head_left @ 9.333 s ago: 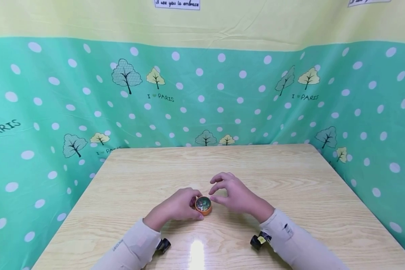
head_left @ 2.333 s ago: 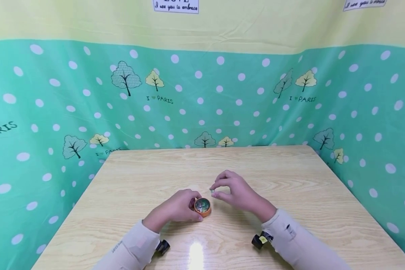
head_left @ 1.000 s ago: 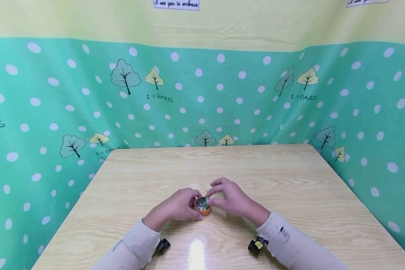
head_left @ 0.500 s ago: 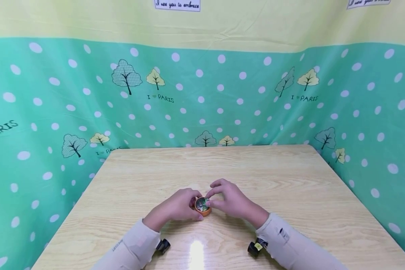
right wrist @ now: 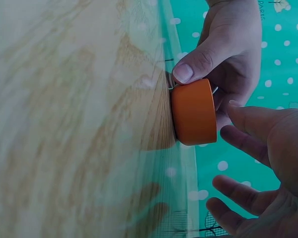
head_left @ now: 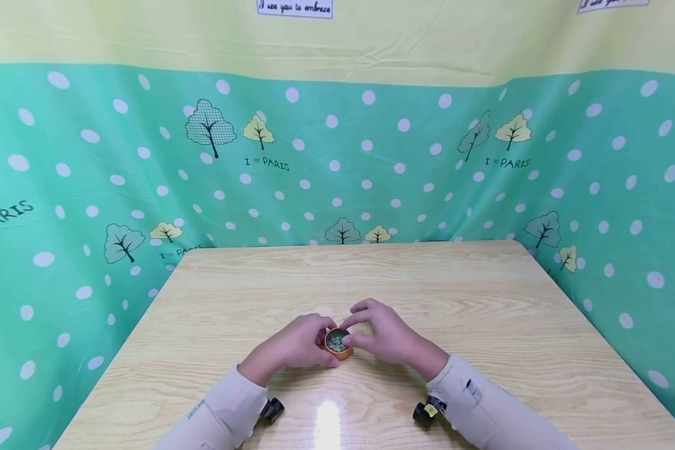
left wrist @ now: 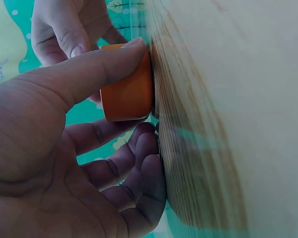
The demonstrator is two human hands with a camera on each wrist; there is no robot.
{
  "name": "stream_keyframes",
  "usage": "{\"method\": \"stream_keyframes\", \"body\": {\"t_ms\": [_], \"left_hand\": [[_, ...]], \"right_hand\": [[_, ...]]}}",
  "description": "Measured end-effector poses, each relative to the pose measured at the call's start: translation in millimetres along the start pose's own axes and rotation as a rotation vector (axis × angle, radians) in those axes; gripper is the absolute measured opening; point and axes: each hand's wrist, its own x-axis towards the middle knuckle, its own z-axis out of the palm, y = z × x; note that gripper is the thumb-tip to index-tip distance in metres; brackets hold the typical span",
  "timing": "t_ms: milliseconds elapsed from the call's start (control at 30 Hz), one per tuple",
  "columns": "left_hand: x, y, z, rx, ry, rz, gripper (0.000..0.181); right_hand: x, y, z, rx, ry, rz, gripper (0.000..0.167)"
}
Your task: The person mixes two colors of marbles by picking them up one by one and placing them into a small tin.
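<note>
A small round orange tub stands on the table, its mouth facing up with small greenish, glinting pieces inside. My left hand grips its side between thumb and fingers. In the left wrist view the left thumb lies along the orange wall. My right hand is at the tub's right rim, thumb and forefinger apart over the mouth. Nothing shows between those fingertips in the right wrist view, where the right hand is beside the tub. The tub's inside is hidden from both wrist views.
The wooden table spreads around both hands, with a bright light reflection near its front. A green dotted curtain hangs behind and at both sides. Black wrist cameras sit under the left sleeve and the right sleeve.
Earlier the right hand pinched a small pale piece away from the tub, then brought it to the rim. The greenish piece at its fingertips no longer shows there. The left hand keeps its grip.
</note>
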Motion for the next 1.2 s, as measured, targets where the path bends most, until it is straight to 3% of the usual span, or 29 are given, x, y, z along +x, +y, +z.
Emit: {"method": "stream_keyframes", "body": {"t_ms": [867,1200], "left_hand": [[0.2,1.6,0.4,0.004,0.001,0.022,0.051],[-4.4,2.2,-6.0,-0.040,-0.014,0.010,0.065]], "right_hand": [[-2.4,2.4,-1.5,0.013,0.012,0.036,0.015],[-0.2,3.3,-6.8,-0.005,0.030,0.040,0.016]]}}
